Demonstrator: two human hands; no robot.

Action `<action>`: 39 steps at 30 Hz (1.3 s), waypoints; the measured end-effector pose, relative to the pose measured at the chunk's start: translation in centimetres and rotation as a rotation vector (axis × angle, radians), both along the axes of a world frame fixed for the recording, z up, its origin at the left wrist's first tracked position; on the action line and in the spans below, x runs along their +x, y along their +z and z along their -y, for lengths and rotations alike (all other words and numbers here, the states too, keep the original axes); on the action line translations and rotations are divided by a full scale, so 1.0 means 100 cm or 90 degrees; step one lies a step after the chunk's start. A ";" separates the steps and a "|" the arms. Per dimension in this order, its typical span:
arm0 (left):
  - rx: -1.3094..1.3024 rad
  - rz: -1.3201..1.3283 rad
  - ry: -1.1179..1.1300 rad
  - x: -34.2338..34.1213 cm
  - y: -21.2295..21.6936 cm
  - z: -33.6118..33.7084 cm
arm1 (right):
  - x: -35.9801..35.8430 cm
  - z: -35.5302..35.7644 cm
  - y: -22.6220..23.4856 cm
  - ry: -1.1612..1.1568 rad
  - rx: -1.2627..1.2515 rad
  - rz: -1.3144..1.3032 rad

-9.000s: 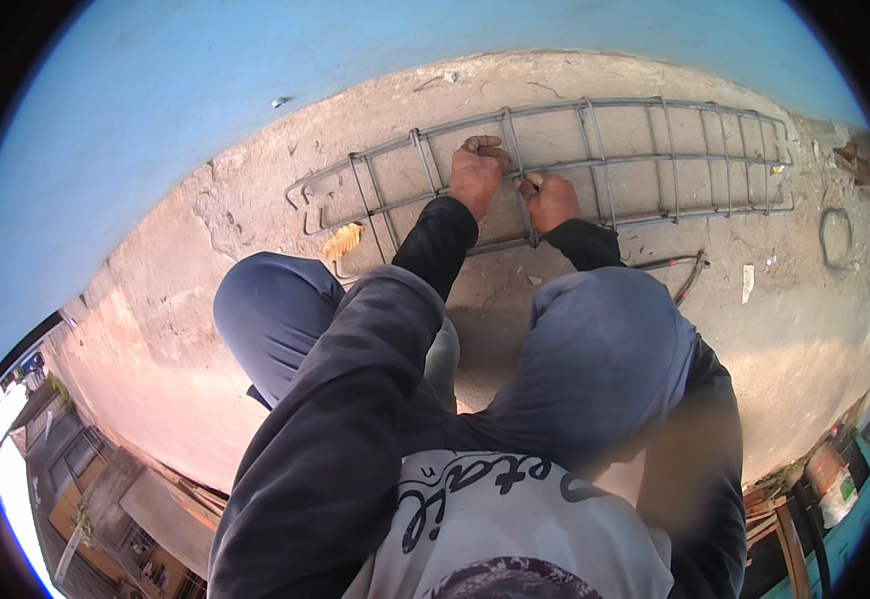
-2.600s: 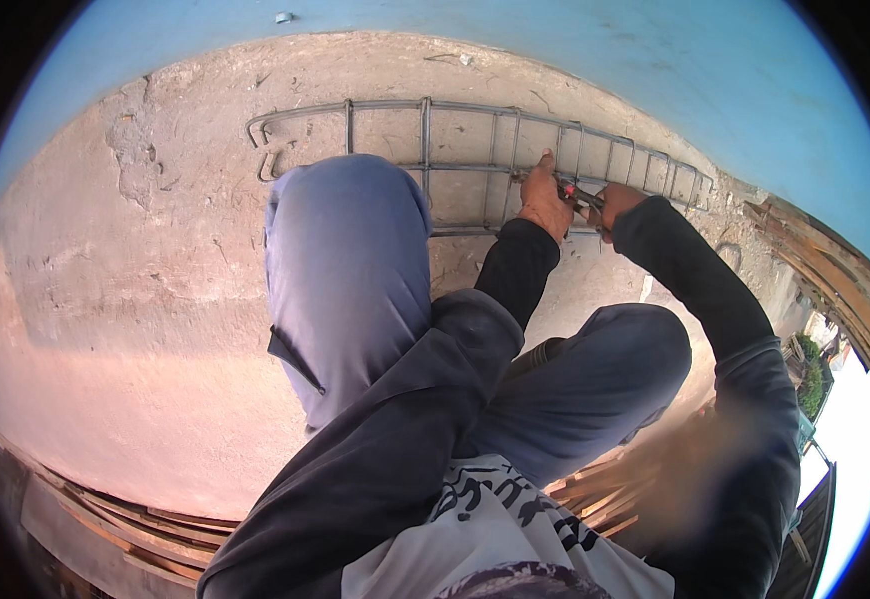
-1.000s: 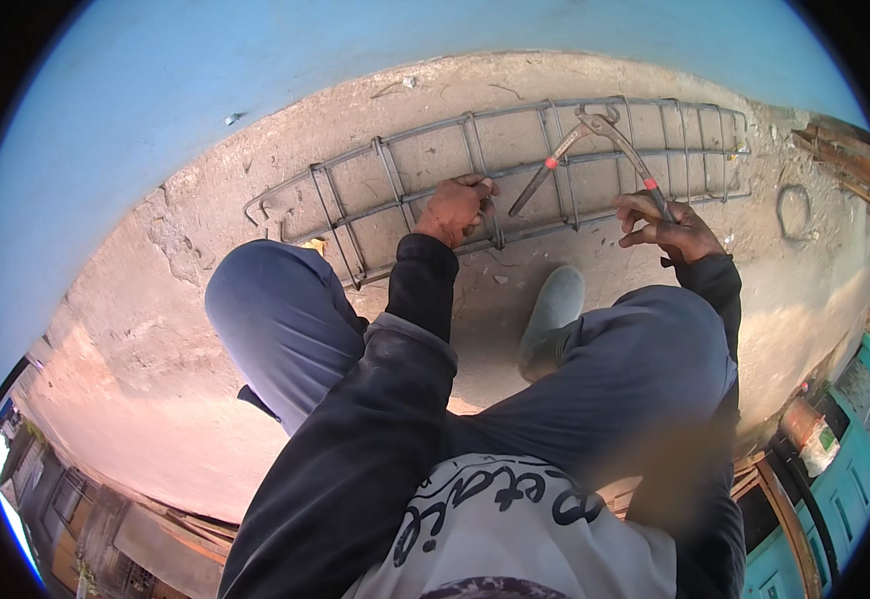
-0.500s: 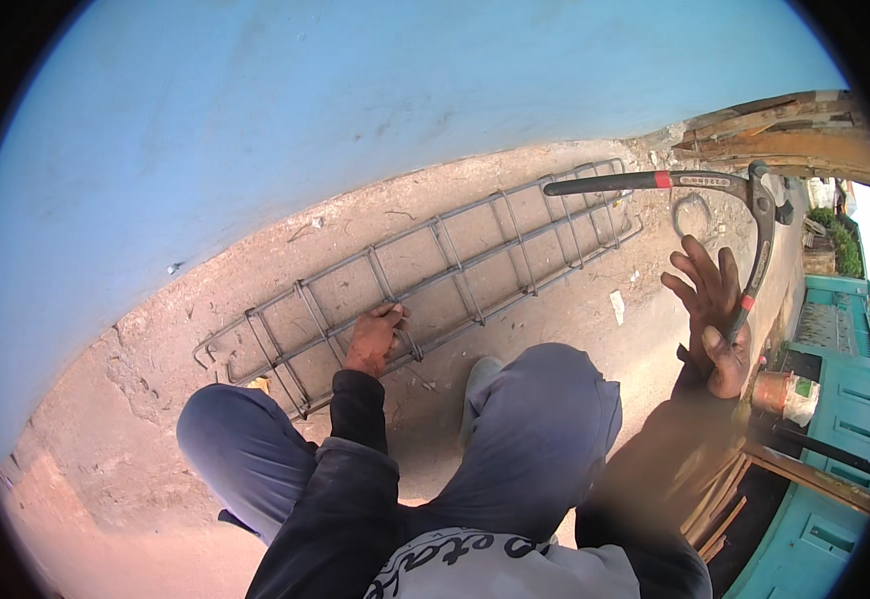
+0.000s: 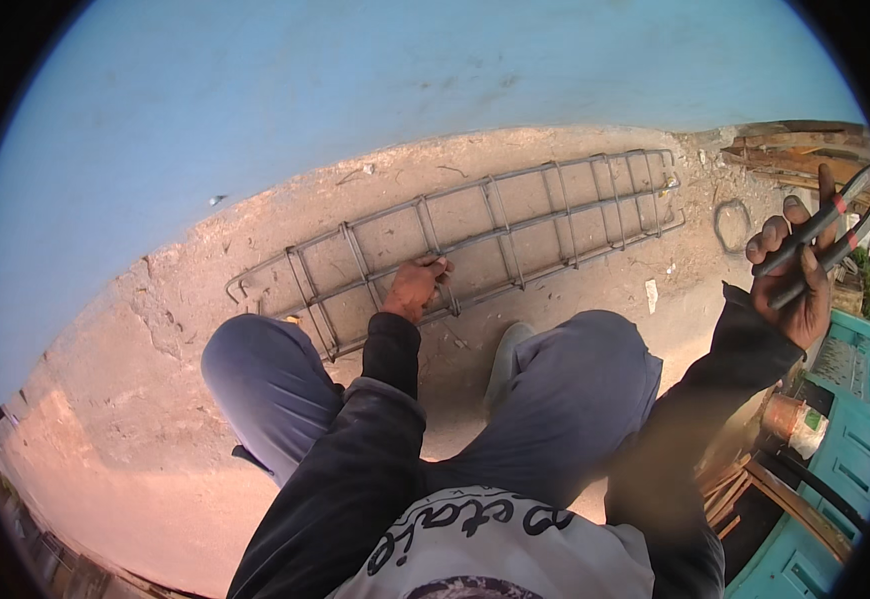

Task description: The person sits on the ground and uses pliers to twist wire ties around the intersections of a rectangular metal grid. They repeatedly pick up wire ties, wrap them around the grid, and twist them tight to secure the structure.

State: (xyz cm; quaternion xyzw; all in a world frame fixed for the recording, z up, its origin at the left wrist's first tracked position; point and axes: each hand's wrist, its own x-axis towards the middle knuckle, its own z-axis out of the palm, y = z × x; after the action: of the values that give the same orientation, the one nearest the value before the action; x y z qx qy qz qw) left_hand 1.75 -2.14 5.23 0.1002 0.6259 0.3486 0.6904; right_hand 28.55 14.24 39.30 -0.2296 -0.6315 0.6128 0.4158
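Note:
A long rebar cage lies on the ground alongside the wall, made of grey bars crossed by bent stirrups. My left hand is closed over its near side, left of the middle, with the fingers curled round a bar. What else may be under those fingers is hidden. Raised at the far right, my right hand holds long-handled pincers with red bands on dark handles. Both handles lie in the grip, close together, while one finger points up beside them. The pincers' jaws are near the picture's edge, partly lost there.
A blue wall runs behind the cage. A ring of wire lies past its right end, near stacked wooden boards. At the right stand a bucket and teal panels. My bent knees are close to the cage's near side.
The pincers were spread wide and loose at my right hand's open fingers; now their handles are together in its grip. My left hand stays at the same part of the cage. The view shifted.

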 end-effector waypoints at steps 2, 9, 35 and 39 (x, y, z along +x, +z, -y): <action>0.021 0.027 0.025 -0.008 -0.012 0.007 | -0.032 -0.006 -0.016 -0.009 -0.096 0.192; 0.057 0.021 0.068 -0.003 -0.016 0.006 | -0.093 -0.039 -0.172 0.411 -0.054 0.961; 0.099 0.029 0.105 0.003 -0.025 0.010 | -0.117 0.009 -0.275 0.655 0.334 1.248; 0.123 -0.050 0.095 0.007 -0.028 0.009 | -0.118 0.021 -0.272 0.483 -0.235 1.215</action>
State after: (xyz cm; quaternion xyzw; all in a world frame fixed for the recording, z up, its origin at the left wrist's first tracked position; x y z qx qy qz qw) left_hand 2.44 -3.03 2.41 0.1331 0.6216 0.4534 0.6248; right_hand 16.75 12.17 12.12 -0.4651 -0.6249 0.3544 -0.5173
